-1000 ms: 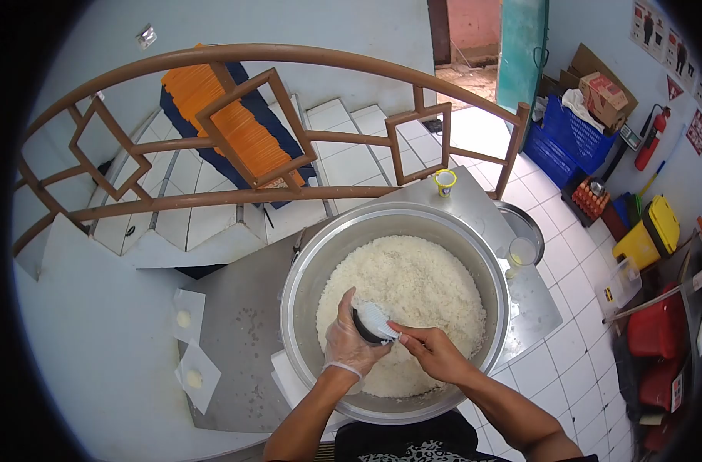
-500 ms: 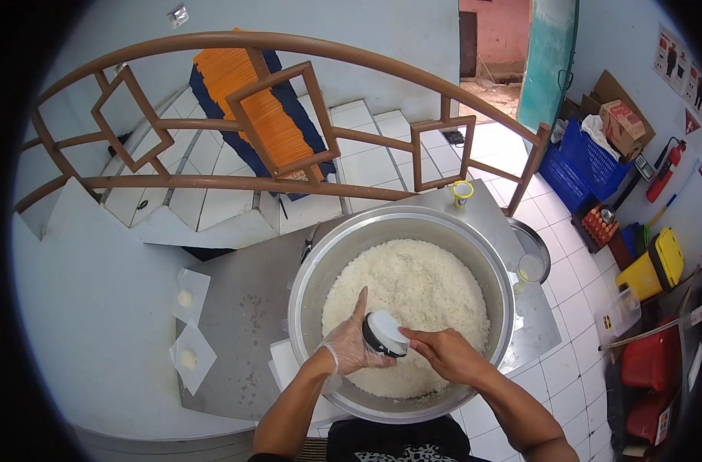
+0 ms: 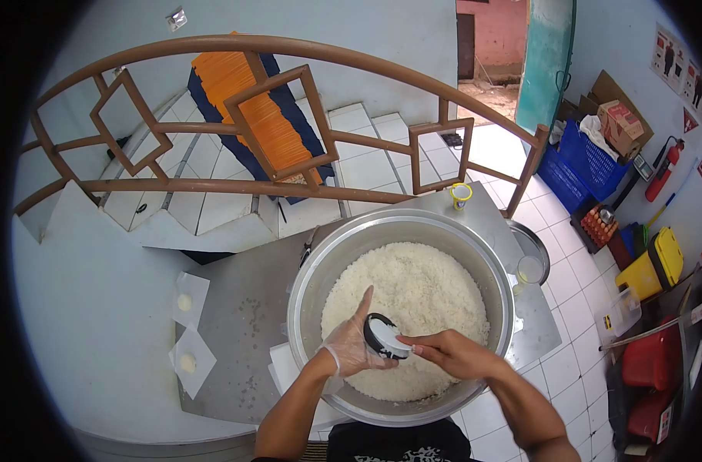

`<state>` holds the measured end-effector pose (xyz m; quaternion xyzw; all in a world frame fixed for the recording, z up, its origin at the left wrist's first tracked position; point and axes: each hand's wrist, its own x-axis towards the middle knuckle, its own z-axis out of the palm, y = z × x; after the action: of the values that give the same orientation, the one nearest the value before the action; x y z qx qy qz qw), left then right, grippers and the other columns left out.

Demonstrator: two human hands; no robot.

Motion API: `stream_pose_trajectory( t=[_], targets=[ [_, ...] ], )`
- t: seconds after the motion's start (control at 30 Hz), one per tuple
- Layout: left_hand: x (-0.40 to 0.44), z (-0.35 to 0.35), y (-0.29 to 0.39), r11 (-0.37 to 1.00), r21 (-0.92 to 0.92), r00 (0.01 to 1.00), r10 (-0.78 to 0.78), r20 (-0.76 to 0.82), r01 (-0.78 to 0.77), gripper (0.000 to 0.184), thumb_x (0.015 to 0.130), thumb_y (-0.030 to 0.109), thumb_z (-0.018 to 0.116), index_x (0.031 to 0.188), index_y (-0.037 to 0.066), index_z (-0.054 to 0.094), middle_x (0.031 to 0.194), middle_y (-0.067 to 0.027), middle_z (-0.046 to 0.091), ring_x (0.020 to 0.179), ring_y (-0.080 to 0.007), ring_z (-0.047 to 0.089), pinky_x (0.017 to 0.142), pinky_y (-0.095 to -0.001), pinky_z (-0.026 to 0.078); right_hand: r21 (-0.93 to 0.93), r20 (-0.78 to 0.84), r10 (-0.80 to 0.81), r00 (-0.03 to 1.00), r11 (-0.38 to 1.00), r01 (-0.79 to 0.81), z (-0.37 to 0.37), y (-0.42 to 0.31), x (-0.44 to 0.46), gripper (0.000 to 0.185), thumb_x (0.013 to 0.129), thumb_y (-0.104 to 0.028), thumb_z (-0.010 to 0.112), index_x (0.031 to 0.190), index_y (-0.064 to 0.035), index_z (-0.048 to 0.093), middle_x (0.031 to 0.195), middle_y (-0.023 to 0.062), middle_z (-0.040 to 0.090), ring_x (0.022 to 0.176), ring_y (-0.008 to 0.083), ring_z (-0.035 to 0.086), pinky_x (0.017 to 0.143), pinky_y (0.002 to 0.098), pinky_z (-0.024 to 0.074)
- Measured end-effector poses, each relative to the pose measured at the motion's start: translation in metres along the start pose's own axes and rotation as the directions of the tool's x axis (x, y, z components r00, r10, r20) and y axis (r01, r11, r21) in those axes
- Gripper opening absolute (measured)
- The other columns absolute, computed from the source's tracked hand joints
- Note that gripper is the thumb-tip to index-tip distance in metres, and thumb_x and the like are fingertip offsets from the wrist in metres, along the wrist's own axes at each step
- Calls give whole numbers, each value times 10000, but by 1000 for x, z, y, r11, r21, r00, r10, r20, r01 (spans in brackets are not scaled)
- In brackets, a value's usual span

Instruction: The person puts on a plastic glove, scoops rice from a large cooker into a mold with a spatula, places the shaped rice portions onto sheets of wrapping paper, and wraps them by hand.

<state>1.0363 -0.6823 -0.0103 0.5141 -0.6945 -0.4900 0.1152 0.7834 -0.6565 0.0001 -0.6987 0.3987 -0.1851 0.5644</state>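
A wide metal pot [image 3: 508, 308] stands in front of me, holding a large mass of white cooked rice [image 3: 412, 281]. Over the rice, my left hand [image 3: 347, 346], in a clear plastic glove, holds a small black cup [image 3: 371, 341] from the side with the thumb pointing up. The cup is tilted toward the right. My right hand [image 3: 452, 354] is closed round the handle of what looks like a white rice paddle [image 3: 388, 334]. Its flat white blade lies in the cup's mouth, so the contents below are hidden.
Two white paper sheets [image 3: 187, 340] with small rice mounds lie on the metal table [image 3: 243, 339] at left. More white paper [image 3: 283, 362] sits beside the pot. A yellow cup [image 3: 460, 202] and a clear container [image 3: 529, 269] stand at right. A brown railing [image 3: 351, 132] runs behind.
The paddle blade has dropped from above the cup's rim down into its mouth, showing more of the black rim. My right hand has shifted slightly right.
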Motion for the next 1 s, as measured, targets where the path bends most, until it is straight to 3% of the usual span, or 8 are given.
stream_pose_trajectory(
  t=[0.2,0.33,0.43,0.47,0.57,0.6,0.8,1.0],
  targets=[
    [12,15,-24,962,-267,998,-62,8,62,1505,622,256,988,1618,67,-124,1310,-165,614,1212,-278,608,1087,-338,463,-65,-16,-52,999,997,51,3,21,10,385,1075,-248,516,1398,-59,606,1107,263,719,969,350,726,902,395,524],
    [22,30,-28,916,-389,952,-28,-306,-98,1463,634,234,981,1613,58,-91,1296,-197,615,1167,-300,641,1051,-364,499,-9,-300,-1,954,1000,-2,-8,2,7,371,1072,-239,519,1373,-52,627,1112,269,717,961,345,729,875,395,536],
    [14,30,-5,963,-195,835,52,-547,-187,1436,635,185,968,1612,64,-78,1296,-207,613,1157,-319,647,1040,-392,512,25,-500,69,863,998,-65,6,-13,-7,374,1064,-224,531,1389,-57,616,979,281,719,867,337,736,807,406,546],
    [13,30,4,966,-164,811,68,-581,-199,1432,631,170,965,1612,68,-73,1284,-204,615,1147,-324,650,1027,-400,519,-54,-429,112,896,987,-149,15,-20,-10,369,1068,-205,532,1402,-70,612,699,199,630,623,158,590,665,368,501],
    [13,38,17,969,-62,758,146,-635,-239,1421,616,133,957,1614,72,-51,1248,-191,620,1109,-336,659,983,-418,538,-225,-414,-119,902,974,25,38,-14,-7,379,1058,-206,545,1410,-75,603,705,244,617,583,281,631,656,393,503],
    [13,38,17,964,-11,740,196,-643,-265,1417,609,125,957,1614,69,-40,1236,-186,621,1092,-337,662,964,-420,542,-193,-380,-83,921,981,8,31,-16,-5,390,1054,-210,550,1418,-77,591,715,254,630,602,376,638,656,415,504],
    [15,39,14,917,246,629,395,-670,-314,1359,598,93,946,1609,43,39,1220,-192,606,1048,-375,654,902,-443,544,-90,-393,-120,912,992,91,31,2,11,384,1056,-214,547,1407,-66,599,799,248,697,719,399,695,718,453,515],
    [21,38,10,783,478,446,621,-645,-398,1256,655,69,903,1601,29,77,1243,-225,593,1073,-415,627,910,-486,528,293,-362,118,925,956,-8,3,-15,4,385,1074,-184,533,1435,-56,571,1078,176,756,948,154,658,871,331,512]
  ],
)
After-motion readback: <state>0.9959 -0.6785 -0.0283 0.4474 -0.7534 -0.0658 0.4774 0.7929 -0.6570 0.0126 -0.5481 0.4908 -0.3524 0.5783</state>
